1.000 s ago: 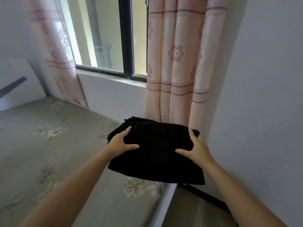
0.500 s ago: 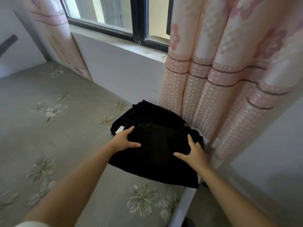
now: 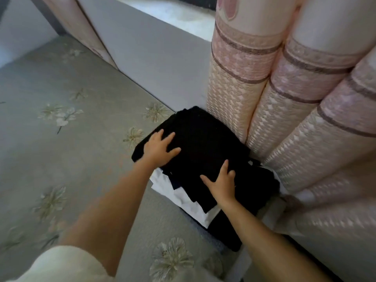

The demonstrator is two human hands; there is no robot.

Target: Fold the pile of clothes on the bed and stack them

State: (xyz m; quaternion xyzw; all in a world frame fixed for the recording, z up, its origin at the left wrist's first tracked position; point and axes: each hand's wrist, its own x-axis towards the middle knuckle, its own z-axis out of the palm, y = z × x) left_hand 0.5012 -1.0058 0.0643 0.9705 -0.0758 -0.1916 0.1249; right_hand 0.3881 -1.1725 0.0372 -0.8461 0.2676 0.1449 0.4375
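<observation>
I have the folded black garment lying on top of the stack at the corner of the bed, close against the curtain. My left hand lies flat on its near-left part with the fingers spread, and my right hand presses its near-right edge, fingers straight, gripping nothing. The cloth looks soft and light, limp enough to sag and slide off the layers below, so I judge it best handled from both sides at once, palms under the folded edges. Beneath it I see white and dark folded pieces jutting out unevenly. How many garments the stack holds I cannot tell, since the black cloth swallows its own folds and its far right side runs into shadow by the curtain.
</observation>
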